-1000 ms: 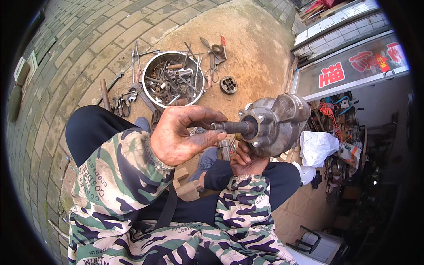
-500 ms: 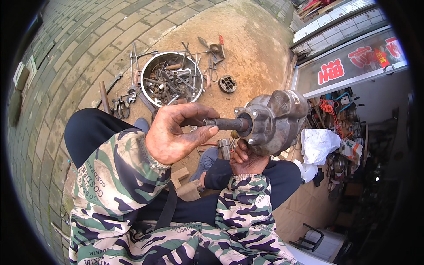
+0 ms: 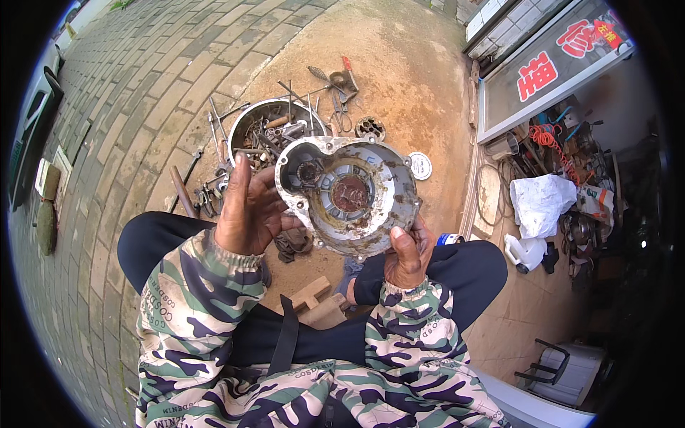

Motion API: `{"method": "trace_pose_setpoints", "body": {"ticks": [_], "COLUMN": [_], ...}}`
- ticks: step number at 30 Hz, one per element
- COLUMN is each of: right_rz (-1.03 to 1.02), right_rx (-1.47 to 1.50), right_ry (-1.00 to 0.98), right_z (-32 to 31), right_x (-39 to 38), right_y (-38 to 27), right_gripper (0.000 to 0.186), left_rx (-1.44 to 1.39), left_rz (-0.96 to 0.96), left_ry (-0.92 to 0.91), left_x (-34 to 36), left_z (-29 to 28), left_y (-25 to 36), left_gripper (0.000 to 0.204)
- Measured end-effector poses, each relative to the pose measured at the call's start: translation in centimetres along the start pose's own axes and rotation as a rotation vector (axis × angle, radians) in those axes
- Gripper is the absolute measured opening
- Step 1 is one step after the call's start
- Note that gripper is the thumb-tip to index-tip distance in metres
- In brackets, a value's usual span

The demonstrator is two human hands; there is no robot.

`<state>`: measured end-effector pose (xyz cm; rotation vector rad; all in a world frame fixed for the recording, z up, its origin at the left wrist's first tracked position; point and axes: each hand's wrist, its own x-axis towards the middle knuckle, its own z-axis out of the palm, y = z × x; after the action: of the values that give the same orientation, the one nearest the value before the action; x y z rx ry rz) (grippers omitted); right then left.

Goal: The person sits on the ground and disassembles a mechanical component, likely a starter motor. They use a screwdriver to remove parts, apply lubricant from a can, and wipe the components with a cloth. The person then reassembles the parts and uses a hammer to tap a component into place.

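A round metal gear housing is held up in front of me, its hollow inside turned toward me. Brown grease smears its inner wall and centre, and a smaller round recess sits at its upper left. My right hand grips the lower right rim, thumb on the front and fingers behind. At the left edge is my left hand, thumb raised and fingers spread toward the rim. Whether those fingertips touch the housing's back cannot be made out. The shaft side faces away and is hidden.
Beyond the housing stands a metal basin full of tools and parts. Wrenches, scissors and a round holed part lie around it. Wooden blocks rest between my legs. A white bag sits at the right doorway.
The housing has turned so its open inside faces me instead of its shaft. My left hand has let go of the shaft. A white round lid now shows beside the housing.
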<state>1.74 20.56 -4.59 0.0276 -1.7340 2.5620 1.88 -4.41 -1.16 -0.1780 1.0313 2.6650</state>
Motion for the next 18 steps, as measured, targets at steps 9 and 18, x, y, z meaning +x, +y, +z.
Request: {"method": "trace_pose_setpoints", "body": {"ticks": [9,18], "right_rz": [-0.015,-0.026], "right_rx": [-0.16,-0.1], "right_ry": [-0.217,-0.205], "right_z": [0.0,-0.2], "right_x": [0.2,0.4], "right_y": [-1.2,-1.0], "right_gripper": [0.06,0.065], "left_rx": [0.18,0.308], "left_rz": [0.106,0.121], "left_ry": [0.218,0.189], "left_x": [-0.8,-0.8], "left_z": [0.1,0.2], "left_y": [-1.8,-1.4], "left_gripper": [0.047,0.056]}}
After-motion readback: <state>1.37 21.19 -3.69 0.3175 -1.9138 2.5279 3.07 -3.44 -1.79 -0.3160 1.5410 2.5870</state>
